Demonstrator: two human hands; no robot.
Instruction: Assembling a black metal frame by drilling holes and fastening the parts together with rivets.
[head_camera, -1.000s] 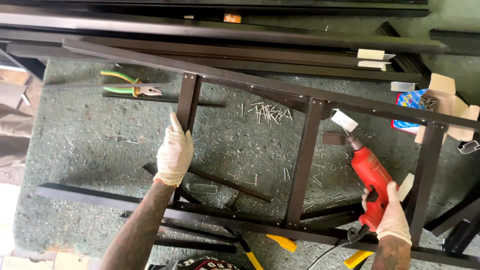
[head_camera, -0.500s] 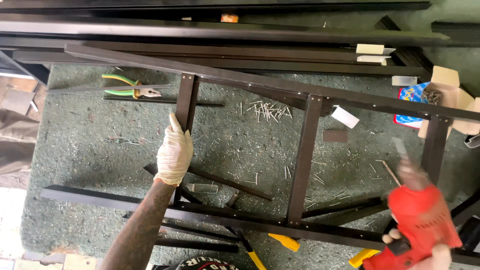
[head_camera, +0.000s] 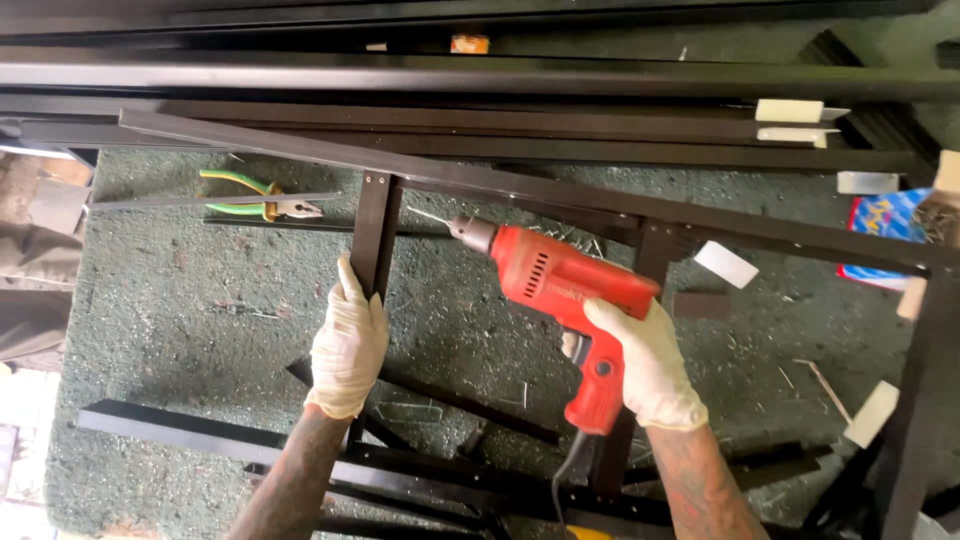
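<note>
— Two hands in white gloves are working, yes? What is at the far left of them?

— Up and to the left of the left hand (head_camera: 348, 345), a pair of pliers with green and yellow handles (head_camera: 262, 205) lies on the rough green floor covering (head_camera: 170, 320), well apart from the fingers.

— And the left hand itself?

— It is closed around the dark brown upright metal bar (head_camera: 374, 235) of the dark metal frame (head_camera: 560, 190). The fingers wrap the lower part of this bar, and the bar goes up from the hand to meet the long slanted rail of the frame.

— What is between the two hands?

— The front part of the red electric drill with grey chuck (head_camera: 560, 290). Its thin bit points to the left, toward the upright bar, just above and to the right of the left hand. If the bit touches the bar, I cannot tell.

— The right hand?

— The right hand (head_camera: 650, 365) grips the drill at the handle, closed tight, with the drill body above and to the left of it. A black cable hangs down from the handle, below the hand.

— Further to the right?

— A small white flat piece (head_camera: 727, 264) lies up and right of the right hand, near the frame rail. Far to the right there is a blue printed packet (head_camera: 885, 225), well apart from the hand.
</note>
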